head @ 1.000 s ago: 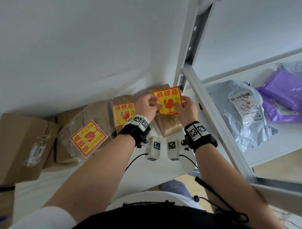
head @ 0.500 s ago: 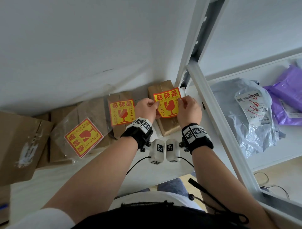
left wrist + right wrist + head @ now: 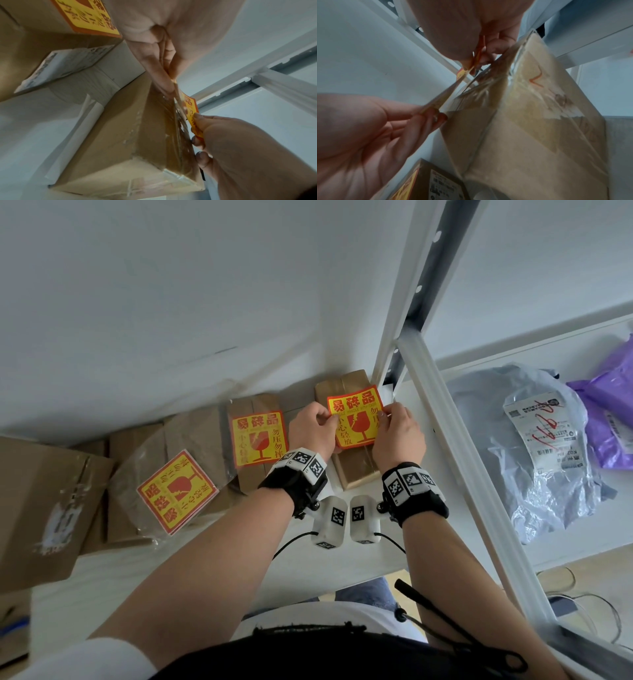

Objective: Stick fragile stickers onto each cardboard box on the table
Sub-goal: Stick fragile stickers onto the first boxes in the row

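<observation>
A yellow and red fragile sticker (image 3: 356, 417) hangs flat just over the top of the small taped cardboard box (image 3: 354, 474) by the shelf post. My left hand (image 3: 330, 419) pinches its left edge and my right hand (image 3: 383, 414) pinches its right edge. In the left wrist view the sticker (image 3: 192, 112) stands edge-on close to the box (image 3: 137, 135); I cannot tell whether it touches. The right wrist view shows the same thin sticker edge (image 3: 462, 75) beside the box (image 3: 530, 121). A middle box (image 3: 253, 405) and a wrapped box (image 3: 191, 436) each carry a sticker.
A large brown carton (image 3: 41, 508) stands at the far left. The white shelf post (image 3: 411, 302) and rail (image 3: 455, 457) run right beside my right hand. Grey (image 3: 496, 422) and purple (image 3: 609, 419) mail bags lie on the shelf beyond. The wall is close behind the boxes.
Both hands have brought the sticker slightly lower and nearer along the box top. The pinch on both edges is unchanged.
</observation>
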A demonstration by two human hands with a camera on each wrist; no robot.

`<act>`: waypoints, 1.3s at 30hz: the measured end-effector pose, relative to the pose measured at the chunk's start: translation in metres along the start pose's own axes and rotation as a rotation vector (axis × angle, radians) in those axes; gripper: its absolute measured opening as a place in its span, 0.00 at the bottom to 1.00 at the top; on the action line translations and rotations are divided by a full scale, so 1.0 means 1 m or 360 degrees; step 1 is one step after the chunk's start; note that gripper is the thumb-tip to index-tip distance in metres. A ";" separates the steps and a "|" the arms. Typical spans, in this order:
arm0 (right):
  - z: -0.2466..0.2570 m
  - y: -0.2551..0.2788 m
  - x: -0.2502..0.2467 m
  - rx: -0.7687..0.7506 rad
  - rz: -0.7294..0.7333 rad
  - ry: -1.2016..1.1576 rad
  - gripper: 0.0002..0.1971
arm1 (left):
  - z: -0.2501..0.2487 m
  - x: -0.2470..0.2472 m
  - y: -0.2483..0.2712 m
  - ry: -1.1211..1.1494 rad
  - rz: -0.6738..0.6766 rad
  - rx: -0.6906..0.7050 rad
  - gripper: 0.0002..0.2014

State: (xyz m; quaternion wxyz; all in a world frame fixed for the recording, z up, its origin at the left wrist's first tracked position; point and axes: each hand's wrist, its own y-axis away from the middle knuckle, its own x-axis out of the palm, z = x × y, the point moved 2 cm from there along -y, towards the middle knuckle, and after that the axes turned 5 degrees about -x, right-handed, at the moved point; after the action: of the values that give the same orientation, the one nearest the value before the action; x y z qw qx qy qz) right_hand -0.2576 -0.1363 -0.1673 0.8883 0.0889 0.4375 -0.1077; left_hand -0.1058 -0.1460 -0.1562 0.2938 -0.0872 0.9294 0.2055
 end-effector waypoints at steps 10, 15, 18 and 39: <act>-0.004 0.000 0.000 0.0000 0.0005 0.0029 0.10 | 0.000 0.004 -0.001 -0.0249 -0.0015 0.0043 0.07; -0.005 0.000 0.003 -0.0016 -0.0008 0.0037 0.10 | 0.007 0.008 -0.005 -0.0173 0.0057 -0.0037 0.08; -0.005 0.001 0.004 -0.0032 -0.0017 0.0053 0.09 | 0.008 0.009 -0.007 -0.0193 0.0064 -0.0043 0.08; -0.010 0.007 0.008 -0.0182 -0.0046 0.0151 0.25 | 0.005 0.014 0.004 -0.0832 -0.0196 0.0570 0.19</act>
State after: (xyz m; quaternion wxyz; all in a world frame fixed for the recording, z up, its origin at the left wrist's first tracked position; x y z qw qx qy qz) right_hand -0.2587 -0.1274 -0.1792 0.8685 0.0368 0.4858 -0.0911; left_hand -0.1161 -0.1407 -0.1669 0.5452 -0.0343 0.8368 0.0360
